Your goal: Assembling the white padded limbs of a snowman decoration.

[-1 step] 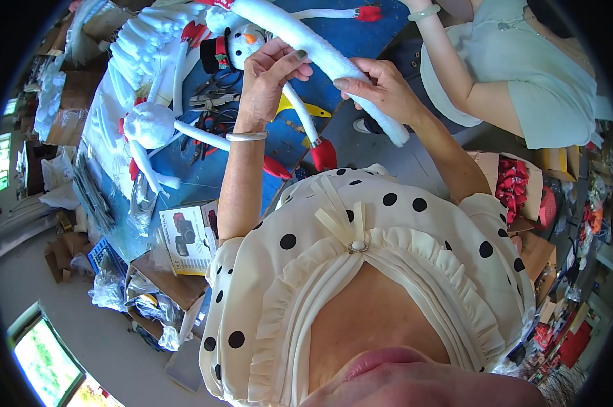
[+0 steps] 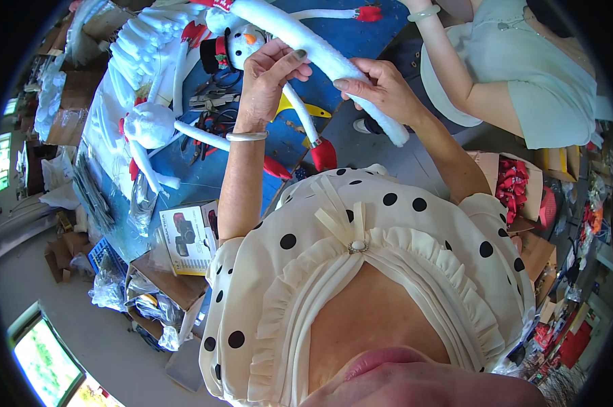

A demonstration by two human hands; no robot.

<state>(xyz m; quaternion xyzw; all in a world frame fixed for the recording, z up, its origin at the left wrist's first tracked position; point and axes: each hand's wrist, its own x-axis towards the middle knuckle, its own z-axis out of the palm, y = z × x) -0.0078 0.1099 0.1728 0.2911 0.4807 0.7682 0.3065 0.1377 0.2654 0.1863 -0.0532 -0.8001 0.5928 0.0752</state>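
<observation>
A long white plush tube [image 2: 320, 53] runs slantwise from the top edge down to the right. My right hand [image 2: 384, 91] is closed round its lower part, thumb on top. Beside the tube, my left hand [image 2: 274, 76] is pinched, thumb against fingers; whatever lies between the fingertips is too small to make out. Just behind my left hand lies a snowman head [image 2: 244, 46] with an orange nose and black hat [image 2: 215, 55]. A thin white limb ending in a red tip [image 2: 323, 154] hangs over the table edge below my hands.
Pliers and scissors [image 2: 215, 98] lie on the blue table [image 2: 208, 186], near a yellow-handled tool [image 2: 313, 110]. White plush pieces [image 2: 140, 57] and another plush figure [image 2: 150, 125] cover its left. A co-worker's arm [image 2: 449, 61] is at the right. Boxes [image 2: 188, 237] stand near my left elbow.
</observation>
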